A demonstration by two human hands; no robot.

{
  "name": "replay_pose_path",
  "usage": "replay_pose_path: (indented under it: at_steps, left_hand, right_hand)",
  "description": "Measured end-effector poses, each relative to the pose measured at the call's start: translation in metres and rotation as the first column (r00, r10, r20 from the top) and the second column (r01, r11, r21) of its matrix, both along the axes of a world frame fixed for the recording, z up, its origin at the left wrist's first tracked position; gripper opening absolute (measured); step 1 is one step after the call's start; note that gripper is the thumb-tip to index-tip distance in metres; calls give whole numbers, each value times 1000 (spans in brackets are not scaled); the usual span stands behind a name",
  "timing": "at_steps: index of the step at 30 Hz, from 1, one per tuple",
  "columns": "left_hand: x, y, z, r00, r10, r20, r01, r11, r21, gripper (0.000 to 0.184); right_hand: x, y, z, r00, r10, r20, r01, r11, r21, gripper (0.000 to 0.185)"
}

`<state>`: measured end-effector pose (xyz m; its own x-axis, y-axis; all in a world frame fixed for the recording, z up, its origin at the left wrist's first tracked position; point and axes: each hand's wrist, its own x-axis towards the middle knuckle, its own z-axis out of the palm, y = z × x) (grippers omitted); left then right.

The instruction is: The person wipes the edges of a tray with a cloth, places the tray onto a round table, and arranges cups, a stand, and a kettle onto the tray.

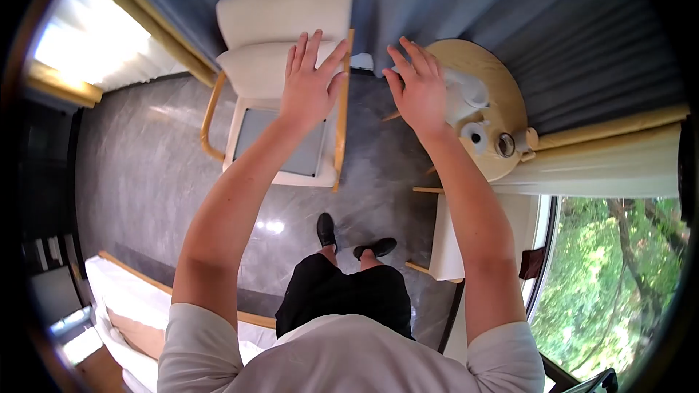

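Both arms are stretched out in front of me. My left hand point(312, 84) is held up with its fingers apart and nothing in it, in line with the armchair point(284, 18). On that chair's seat lies a flat grey rectangle point(251, 135), partly hidden by my forearm. My right hand point(420, 87) is likewise raised, empty and spread, and covers part of the round wooden table point(502, 73). On the table are a white roll point(475, 137), a dark-rimmed round cup or jar point(504, 145) and a pale, crumpled-looking white item point(466, 91).
Grey curtains point(451, 0) hang behind the chair and table. A white seat point(450, 240) stands at the right by the window point(611, 269). White bedding or a sofa point(127, 291) is at the lower left. Grey floor point(138, 167) lies between them.
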<state>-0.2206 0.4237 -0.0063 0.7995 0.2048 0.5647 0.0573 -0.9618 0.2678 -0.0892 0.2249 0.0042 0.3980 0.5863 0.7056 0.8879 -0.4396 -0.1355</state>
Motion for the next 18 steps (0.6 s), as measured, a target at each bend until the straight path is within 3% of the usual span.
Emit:
replay_pose_path:
  at_steps: [9,18]
  left_hand:
    - [-114,109,-10,972,221,-75,-222,975,1,54]
    - [-134,141,-24,965,254,-60,-258,963,-73,55]
  right_hand:
    - [-78,134,-9,978,193,-75,-195,981,-17,40]
    - [-92,178,-27,950,281,-132,-287,958,-25,39]
